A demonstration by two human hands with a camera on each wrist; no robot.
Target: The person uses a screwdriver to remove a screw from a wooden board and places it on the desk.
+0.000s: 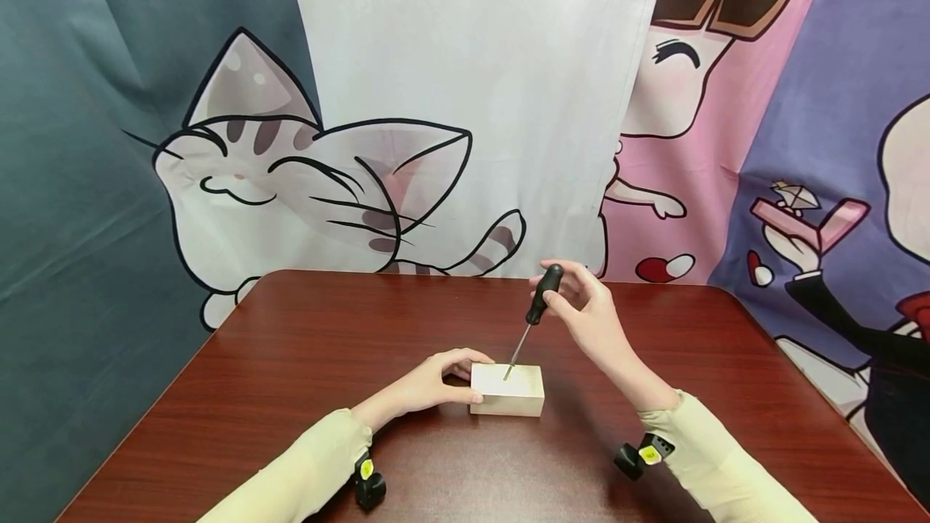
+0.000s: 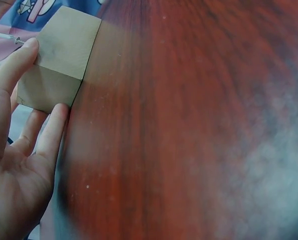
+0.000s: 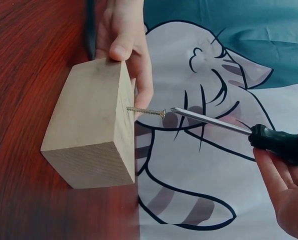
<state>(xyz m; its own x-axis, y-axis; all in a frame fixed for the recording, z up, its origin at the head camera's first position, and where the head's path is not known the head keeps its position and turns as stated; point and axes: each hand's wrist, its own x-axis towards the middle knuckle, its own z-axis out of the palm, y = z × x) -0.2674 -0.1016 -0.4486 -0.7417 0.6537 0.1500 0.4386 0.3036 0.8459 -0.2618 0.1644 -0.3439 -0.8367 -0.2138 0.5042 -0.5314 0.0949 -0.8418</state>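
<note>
A pale wooden block (image 1: 508,404) lies on the table, long side facing me. From its top face rises a brass-coloured screw (image 3: 145,111), partly sunk in the wood, its threaded shank still showing. My left hand (image 1: 429,382) grips the block's left end, thumb on the near edge and fingers behind. My right hand (image 1: 587,313) holds a screwdriver (image 1: 546,294) by its black handle, above and right of the block. The metal shaft slants down to the left. In the right wrist view, the screwdriver's tip (image 3: 175,109) is just off the screw's head, with a small gap between.
The reddish-brown wooden table (image 1: 349,321) carries the block and reaches back to a printed cloth backdrop (image 1: 465,47) with cartoon figures. A black wrist camera (image 1: 370,487) sits on the left sleeve, another wrist camera (image 1: 632,461) on the right.
</note>
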